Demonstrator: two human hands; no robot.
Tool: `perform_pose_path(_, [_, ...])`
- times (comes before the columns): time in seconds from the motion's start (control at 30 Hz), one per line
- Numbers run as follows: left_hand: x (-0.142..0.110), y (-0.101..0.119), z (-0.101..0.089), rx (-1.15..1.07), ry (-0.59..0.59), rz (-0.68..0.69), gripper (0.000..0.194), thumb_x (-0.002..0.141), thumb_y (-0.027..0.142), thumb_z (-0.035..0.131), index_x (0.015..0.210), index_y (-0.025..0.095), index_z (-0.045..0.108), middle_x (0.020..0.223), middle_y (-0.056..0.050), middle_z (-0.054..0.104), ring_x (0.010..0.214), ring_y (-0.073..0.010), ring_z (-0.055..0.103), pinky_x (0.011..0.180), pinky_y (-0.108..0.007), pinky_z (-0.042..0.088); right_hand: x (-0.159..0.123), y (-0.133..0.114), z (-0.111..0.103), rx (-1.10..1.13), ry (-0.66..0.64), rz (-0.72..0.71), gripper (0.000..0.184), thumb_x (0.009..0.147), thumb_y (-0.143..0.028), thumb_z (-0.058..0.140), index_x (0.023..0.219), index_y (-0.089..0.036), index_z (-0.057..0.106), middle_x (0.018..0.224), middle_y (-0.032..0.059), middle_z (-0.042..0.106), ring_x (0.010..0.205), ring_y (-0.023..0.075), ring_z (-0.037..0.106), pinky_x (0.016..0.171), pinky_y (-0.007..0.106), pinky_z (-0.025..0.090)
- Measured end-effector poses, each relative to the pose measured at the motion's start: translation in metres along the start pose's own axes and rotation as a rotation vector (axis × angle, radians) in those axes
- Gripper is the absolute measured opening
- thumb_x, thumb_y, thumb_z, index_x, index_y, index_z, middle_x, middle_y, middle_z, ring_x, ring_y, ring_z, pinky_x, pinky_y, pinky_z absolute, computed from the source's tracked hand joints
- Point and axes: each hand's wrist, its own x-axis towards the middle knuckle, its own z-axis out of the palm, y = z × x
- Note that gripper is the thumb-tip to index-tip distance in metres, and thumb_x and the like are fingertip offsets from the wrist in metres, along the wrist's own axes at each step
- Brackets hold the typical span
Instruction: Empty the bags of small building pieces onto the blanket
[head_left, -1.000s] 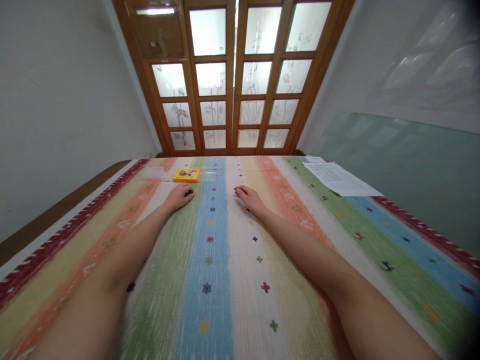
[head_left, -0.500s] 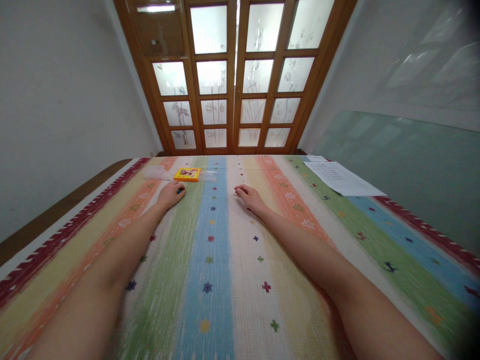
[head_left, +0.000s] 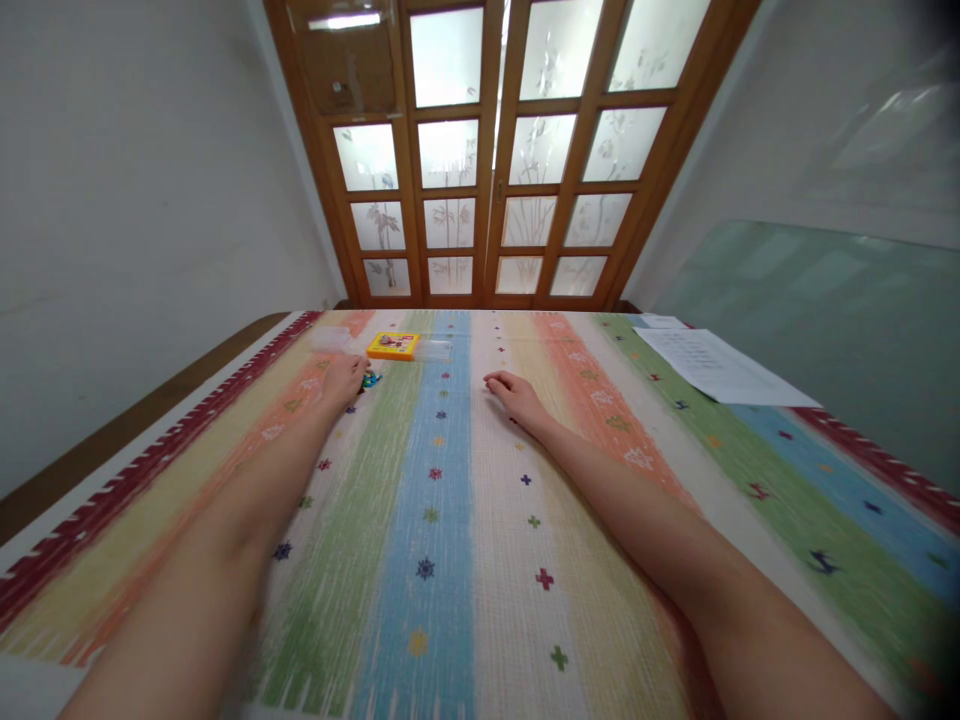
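Note:
My left hand (head_left: 346,378) rests on the tablecloth at the far left, fingers loosely bent and apart. A small cluster of blue and green pieces (head_left: 371,380) lies right beside its fingertips; their kind is too small to make out. Just beyond stands a flat yellow box (head_left: 394,346) with a picture on top. A clear plastic piece (head_left: 431,350) adjoins its right side, and a pale translucent tray (head_left: 332,340) lies to its left. On the white stripe, my right hand (head_left: 516,395) rests with loosely curved fingers, and nothing shows in it.
A striped tablecloth (head_left: 442,520) covers the long table. White printed sheets (head_left: 716,365) lie toward the right edge. Along that side stands a greenish glass panel (head_left: 810,300). Wooden doors (head_left: 491,200) with frosted panes close off the far end.
The view has turned slightly left. My left hand has shifted left across the cloth, uncovering more of the blue and green pieces. My right hand stays in almost the same place.

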Motion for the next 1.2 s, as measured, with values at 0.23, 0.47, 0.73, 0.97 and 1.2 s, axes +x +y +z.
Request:
perform_pose_path(0.23, [-0.005,0.002,-0.002,-0.169,-0.062,-0.064,0.044,0.1,0.048,0.041,0.107,0.023,0.077,0.117,-0.008,0.079,0.11,-0.0255,0.068,0.1,-0.041,0.054,0.0,0.0,0.0,0.0,0.005,-0.013,0.027,0.098,-0.037,0.056,0.106,-0.023,0.077,0.112,0.0077,0.079,0.105,0.0246,0.071,0.103,0.041,0.051])
perform_pose_path(0.47, [-0.01,0.014,0.006,0.074,-0.103,0.254,0.035,0.092,0.046,0.06,0.113,0.022,0.074,0.125,-0.012,0.07,0.117,-0.0277,0.063,0.109,-0.043,0.048,0.0,-0.001,0.0,-0.011,0.005,-0.008,0.027,0.097,-0.037,0.056,0.105,-0.023,0.077,0.111,0.0078,0.08,0.104,0.0246,0.071,0.102,0.041,0.051])
perform_pose_path(0.73, [0.004,0.018,0.011,0.225,-0.053,0.238,0.028,0.096,0.048,0.059,0.097,0.023,0.072,0.113,-0.01,0.069,0.104,-0.0276,0.063,0.093,-0.039,0.05,-0.001,-0.003,0.0,-0.032,0.004,-0.011,0.026,0.098,-0.035,0.056,0.105,-0.023,0.078,0.111,0.0078,0.08,0.106,0.0246,0.071,0.103,0.04,0.051])
perform_pose_path(0.97, [0.003,0.017,0.014,0.247,-0.001,0.198,0.02,0.096,0.035,0.056,0.088,0.023,0.069,0.103,-0.011,0.071,0.098,-0.0289,0.063,0.084,-0.039,0.048,-0.001,-0.002,0.0,-0.032,-0.013,-0.018,0.026,0.099,-0.035,0.055,0.104,-0.022,0.077,0.111,0.0081,0.079,0.105,0.0248,0.071,0.101,0.04,0.051])
perform_pose_path(1.2, [-0.007,0.047,0.012,0.251,0.057,0.258,0.033,0.103,0.038,0.046,0.094,0.022,0.073,0.109,-0.014,0.07,0.107,-0.0319,0.063,0.098,-0.046,0.047,-0.004,-0.005,0.003,-0.109,-0.02,-0.054,0.026,0.1,-0.032,0.053,0.104,-0.023,0.078,0.11,0.0089,0.078,0.104,0.0245,0.069,0.1,0.04,0.05])
